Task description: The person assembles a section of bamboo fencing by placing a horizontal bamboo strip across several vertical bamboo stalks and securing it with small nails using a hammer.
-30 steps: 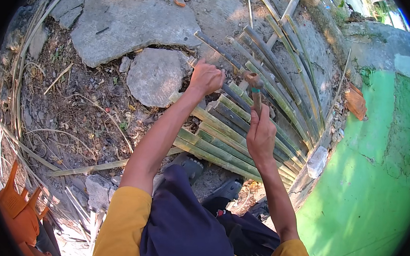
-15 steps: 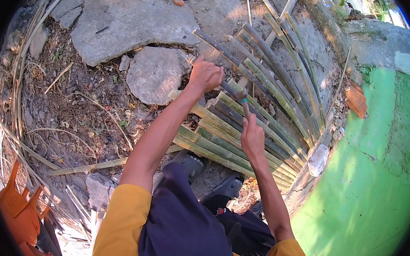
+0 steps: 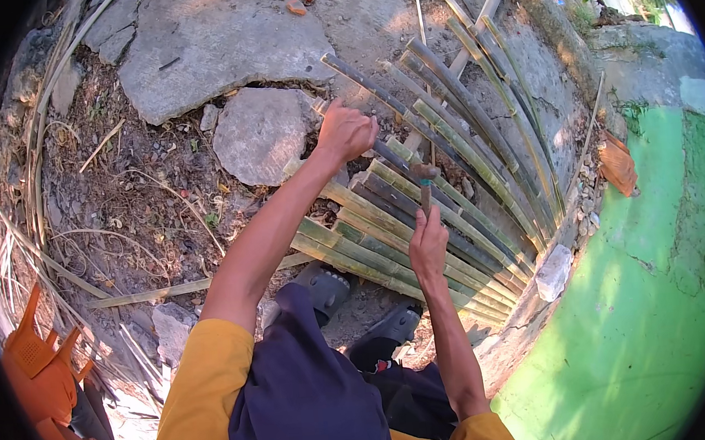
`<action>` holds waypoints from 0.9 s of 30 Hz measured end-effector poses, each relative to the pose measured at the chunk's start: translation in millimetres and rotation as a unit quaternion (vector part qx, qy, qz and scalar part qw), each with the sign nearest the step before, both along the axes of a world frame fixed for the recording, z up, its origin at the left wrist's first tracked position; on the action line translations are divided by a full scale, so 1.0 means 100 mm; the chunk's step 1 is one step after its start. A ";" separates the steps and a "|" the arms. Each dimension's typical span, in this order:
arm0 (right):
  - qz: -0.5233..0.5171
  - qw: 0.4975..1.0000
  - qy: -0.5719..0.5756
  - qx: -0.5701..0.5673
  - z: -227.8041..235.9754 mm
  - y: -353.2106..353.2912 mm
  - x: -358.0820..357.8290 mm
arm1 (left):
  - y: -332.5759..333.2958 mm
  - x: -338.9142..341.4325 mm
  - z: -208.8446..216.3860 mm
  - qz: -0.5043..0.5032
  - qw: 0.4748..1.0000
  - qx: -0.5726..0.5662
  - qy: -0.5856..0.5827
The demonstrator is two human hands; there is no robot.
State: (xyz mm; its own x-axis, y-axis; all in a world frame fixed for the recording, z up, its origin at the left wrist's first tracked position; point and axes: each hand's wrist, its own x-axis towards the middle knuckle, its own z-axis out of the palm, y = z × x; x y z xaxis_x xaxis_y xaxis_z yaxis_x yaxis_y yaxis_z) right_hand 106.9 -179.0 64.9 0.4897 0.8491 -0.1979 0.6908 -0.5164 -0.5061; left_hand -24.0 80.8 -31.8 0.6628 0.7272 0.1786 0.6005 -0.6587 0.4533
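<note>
Probably to steady it, my left hand (image 3: 347, 132) grips a slat (image 3: 389, 154) at twelve o'clock; my right hand (image 3: 429, 245) grips the hammer (image 3: 425, 182), perhaps for control, near that slat, toward two o'clock.

Brown-headed, teal-banded hammer (image 3: 425, 186) near a dark, slanted bamboo pole (image 3: 390, 153) among greenish poles (image 3: 366, 209)
</note>
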 end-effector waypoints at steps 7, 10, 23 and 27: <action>0.022 0.988 -0.014 0.152 0.05 0.04 -0.02 | -0.05 0.06 0.08 -0.004 1.000 -0.005 0.014; 0.040 0.999 0.001 -0.005 -0.20 0.04 0.06 | -0.08 0.06 0.08 -0.004 1.000 0.008 0.025; -0.024 0.999 0.006 -0.034 -0.07 -0.02 0.04 | -0.02 0.03 0.10 0.004 1.000 0.000 0.017; -0.075 0.987 0.047 0.136 0.15 0.08 0.01 | 0.00 0.02 0.09 0.006 1.000 -0.002 0.013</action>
